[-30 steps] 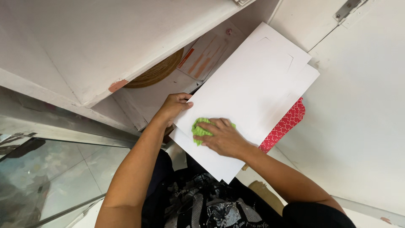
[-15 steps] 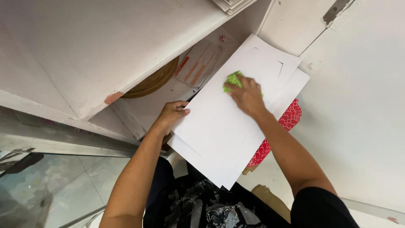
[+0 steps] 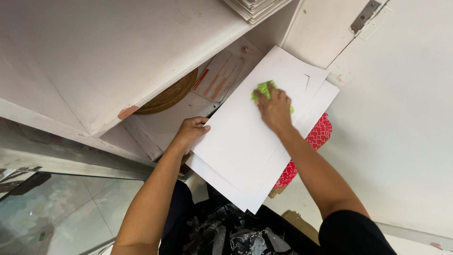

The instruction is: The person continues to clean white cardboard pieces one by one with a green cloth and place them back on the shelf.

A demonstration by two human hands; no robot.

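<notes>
Currently the right hand (image 3: 274,109) presses a green cloth (image 3: 262,89) flat near the far end of the white boards (image 3: 245,141), while the left hand (image 3: 191,133) grips their near edge; the cloth's position suggests wiping is well along.

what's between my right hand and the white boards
A green cloth lies pressed under the right hand against the top of the white boards, as the head view shows.

white wall (image 3: 406,156) on the right, a metal hinge (image 3: 364,16) at the top edge; white shelf (image 3: 108,61) overhead left, pale glossy floor tiles (image 3: 56,212) below.
</notes>
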